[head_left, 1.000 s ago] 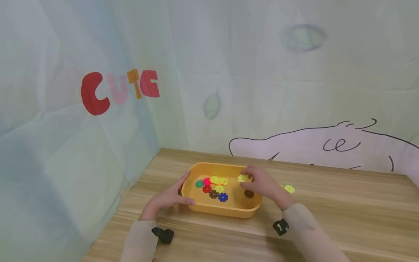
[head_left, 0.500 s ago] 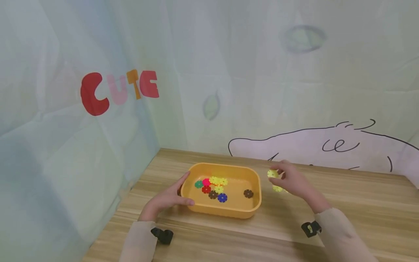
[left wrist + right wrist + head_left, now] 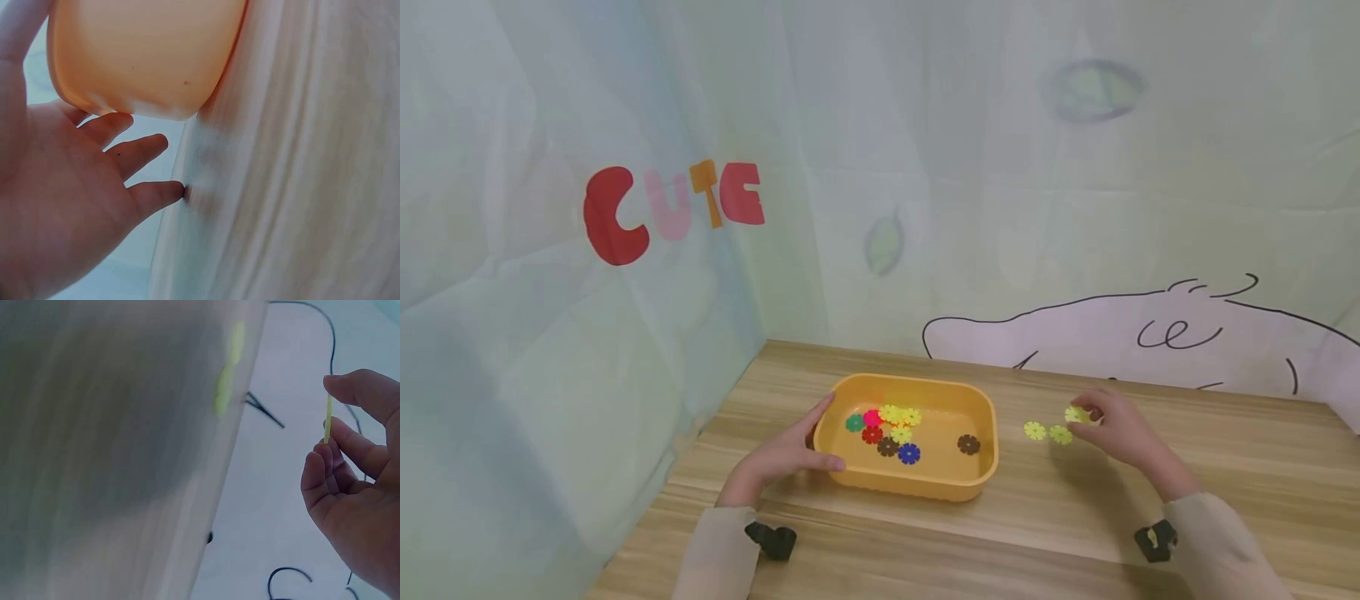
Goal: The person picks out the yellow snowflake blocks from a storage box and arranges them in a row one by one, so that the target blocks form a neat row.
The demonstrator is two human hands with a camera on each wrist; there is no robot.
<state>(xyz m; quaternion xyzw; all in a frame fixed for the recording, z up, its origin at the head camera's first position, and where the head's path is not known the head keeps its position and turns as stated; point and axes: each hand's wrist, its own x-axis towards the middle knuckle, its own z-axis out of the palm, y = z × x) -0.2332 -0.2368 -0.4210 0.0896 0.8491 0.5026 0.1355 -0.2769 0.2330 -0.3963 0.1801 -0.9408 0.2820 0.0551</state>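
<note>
A yellow-orange plastic bin [image 3: 917, 490] stands on the table. My left hand [image 3: 786, 454] holds its left end, thumb on the near rim and fingers along the outside; the left wrist view shows the bin wall [image 3: 150, 56] against the fingers. To the right, my right hand [image 3: 1116, 427] pinches a yellow snowflake disc [image 3: 1077, 414] between thumb and fingers. Seen edge-on in the right wrist view, this disc [image 3: 328, 419] is clear of the tabletop. Two more yellow snowflake discs [image 3: 1034, 430] lie on the table just left of the right hand.
Several snowflake discs lie inside the bin: yellow [image 3: 901, 433], green [image 3: 855, 422], pink, red [image 3: 872, 434], brown [image 3: 968, 444] and blue [image 3: 909, 453]. A printed cloth backdrop [image 3: 1000, 208] rises behind and left of the wooden table [image 3: 880, 550].
My right hand has lifted a yellow snowflake disc out of the bin and carried it right, past the two on the table. The left hand and bin have stayed put.
</note>
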